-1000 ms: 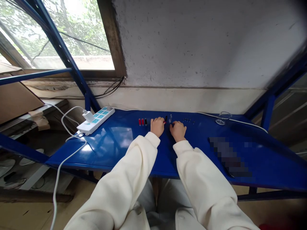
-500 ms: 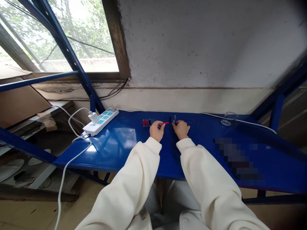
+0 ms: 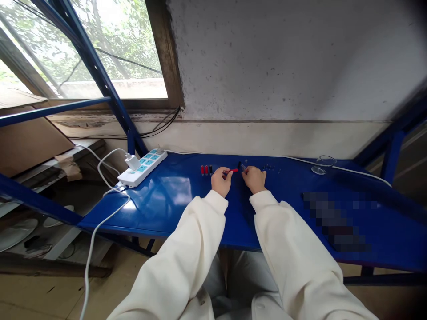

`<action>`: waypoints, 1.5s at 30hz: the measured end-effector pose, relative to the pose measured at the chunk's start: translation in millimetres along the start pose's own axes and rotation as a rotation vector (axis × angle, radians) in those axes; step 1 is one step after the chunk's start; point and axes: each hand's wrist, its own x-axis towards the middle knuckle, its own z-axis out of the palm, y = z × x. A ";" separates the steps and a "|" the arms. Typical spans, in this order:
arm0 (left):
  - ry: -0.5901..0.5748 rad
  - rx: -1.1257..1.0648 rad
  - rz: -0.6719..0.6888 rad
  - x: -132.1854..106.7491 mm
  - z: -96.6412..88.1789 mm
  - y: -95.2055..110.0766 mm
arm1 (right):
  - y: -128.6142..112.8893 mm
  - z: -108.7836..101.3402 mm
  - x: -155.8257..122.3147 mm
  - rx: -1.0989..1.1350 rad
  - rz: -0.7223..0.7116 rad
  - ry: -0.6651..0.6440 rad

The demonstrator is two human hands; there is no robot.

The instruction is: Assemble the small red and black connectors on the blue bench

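Observation:
My left hand (image 3: pixel 220 181) is closed in a pinch around a slim red cylinder (image 3: pixel 235 170), whose end points right. Close by on the right, my right hand (image 3: pixel 254 178) has its fingertips together on a small clear piece (image 3: pixel 243 169), too small to name surely. A short black cylinder (image 3: pixel 239 165) and another clear piece (image 3: pixel 246 162) are just behind the hands. Left of my left hand stand two red cylinders (image 3: pixel 204 170) and a black one (image 3: pixel 211 170) in a row. Several tiny clear pieces (image 3: pixel 269 168) lie right of my right hand.
A white power strip (image 3: pixel 143 168) with a plugged-in adapter sits on the left of the blue table (image 3: pixel 160 209). Its cord hangs over the front edge. A clear glass (image 3: pixel 320 169) is at the back right, and a blurred dark object (image 3: pixel 333 222) lies nearer.
My right fingers have moved to a clear piece nearer the red cylinder, while another clear piece shows behind. The left hand keeps its pinch. The view has shifted slightly.

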 end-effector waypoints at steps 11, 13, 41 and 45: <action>0.017 0.005 0.034 1.1 0.3 -5.0 | -8.1 -12.4 -18.9 -0.055 -0.178 -0.042; 0.022 0.032 0.078 1.0 -0.9 -4.5 | -7.2 -13.4 -20.2 -0.058 -0.187 -0.038; -0.136 0.157 0.295 -4.5 -0.1 1.1 | -4.2 -11.9 -24.2 0.128 -0.346 0.169; -0.160 0.241 0.252 -1.7 -1.0 -1.1 | -1.3 -9.3 -22.3 0.095 -0.338 0.179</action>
